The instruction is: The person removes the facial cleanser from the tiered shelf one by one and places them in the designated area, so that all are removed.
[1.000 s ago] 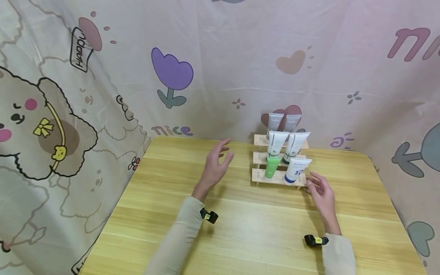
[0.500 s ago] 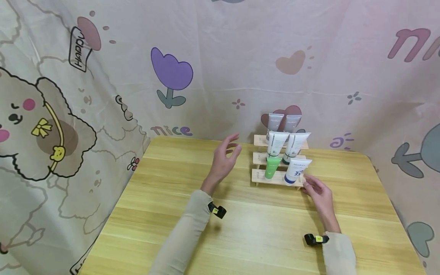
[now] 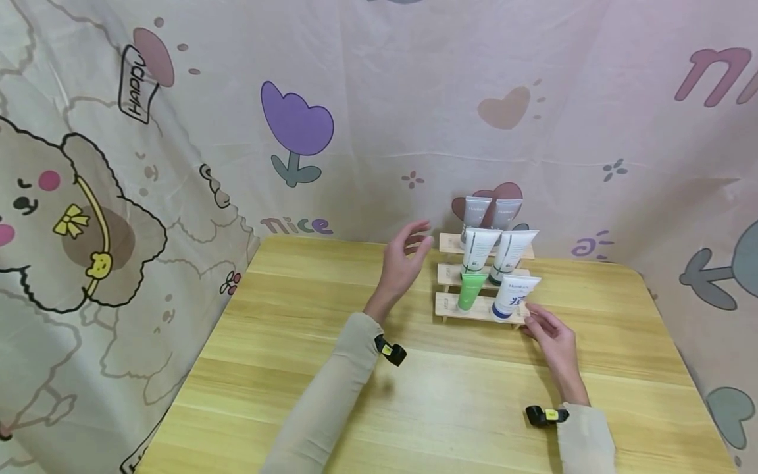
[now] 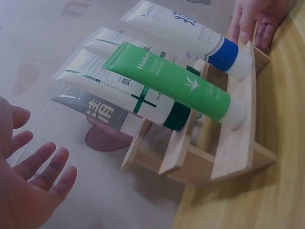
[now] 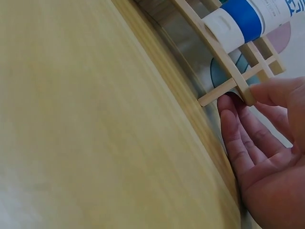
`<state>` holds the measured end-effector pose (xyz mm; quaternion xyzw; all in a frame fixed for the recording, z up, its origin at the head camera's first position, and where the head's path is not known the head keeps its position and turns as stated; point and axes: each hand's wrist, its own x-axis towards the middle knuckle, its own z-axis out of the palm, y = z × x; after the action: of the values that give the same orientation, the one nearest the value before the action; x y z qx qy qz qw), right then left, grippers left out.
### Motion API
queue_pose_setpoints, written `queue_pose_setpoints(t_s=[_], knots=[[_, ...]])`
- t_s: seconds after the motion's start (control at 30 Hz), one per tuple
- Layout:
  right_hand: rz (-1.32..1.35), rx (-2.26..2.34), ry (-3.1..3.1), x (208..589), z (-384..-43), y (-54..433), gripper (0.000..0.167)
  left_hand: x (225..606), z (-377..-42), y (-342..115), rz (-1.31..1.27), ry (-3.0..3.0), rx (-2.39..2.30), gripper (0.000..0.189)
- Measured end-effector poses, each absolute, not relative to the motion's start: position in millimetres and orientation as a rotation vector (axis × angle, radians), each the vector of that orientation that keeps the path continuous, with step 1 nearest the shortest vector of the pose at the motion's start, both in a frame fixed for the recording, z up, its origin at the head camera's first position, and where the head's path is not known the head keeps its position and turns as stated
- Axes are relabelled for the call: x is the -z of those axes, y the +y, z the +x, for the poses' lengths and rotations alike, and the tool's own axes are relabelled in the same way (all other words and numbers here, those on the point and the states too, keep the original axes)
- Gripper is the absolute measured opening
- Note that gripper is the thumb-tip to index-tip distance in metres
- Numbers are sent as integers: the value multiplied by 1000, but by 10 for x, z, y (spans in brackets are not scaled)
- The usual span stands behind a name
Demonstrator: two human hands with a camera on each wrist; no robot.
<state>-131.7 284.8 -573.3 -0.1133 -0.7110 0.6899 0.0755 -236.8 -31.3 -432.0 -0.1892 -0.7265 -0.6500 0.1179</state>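
Observation:
A three-tier wooden display rack (image 3: 447, 305) stands near the back of the table with cosmetic tubes upright on it. On its lowest tier are a green tube (image 3: 471, 291) and a white tube with a blue cap (image 3: 514, 296). Two white tubes (image 3: 478, 250) with dark green caps occupy the middle tier, and two grey tubes (image 3: 476, 212) the top one. My right hand (image 3: 553, 339) pinches the right end of the lowest tier, thumb above and fingers beneath. Left of the rack, my left hand (image 3: 403, 266) hovers with fingers relaxed, apart from it and holding nothing.
The wood-grain table (image 3: 284, 342) extends leftward and toward me. A printed cloth curtain (image 3: 391, 99) hangs close behind the rack and along both sides. Each wrist carries a small black camera (image 3: 391, 351).
My left hand has moved right and slightly away from me, toward the rack's left side. The right hand has closed in on the rack's right end and now grips it.

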Motion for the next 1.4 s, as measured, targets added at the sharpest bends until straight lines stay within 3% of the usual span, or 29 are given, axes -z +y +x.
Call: queue_pose_setpoints(t_s=[0.67,1.4], knots=[[-305,-2043,-2151,5695,-1335,2863,47,4101,-2717,131,-466,-2085,2032,33],[-390,-2019,-2208,5779,-1316,2859,46,4128,-2973,454,-364,-2176,2181,40]])
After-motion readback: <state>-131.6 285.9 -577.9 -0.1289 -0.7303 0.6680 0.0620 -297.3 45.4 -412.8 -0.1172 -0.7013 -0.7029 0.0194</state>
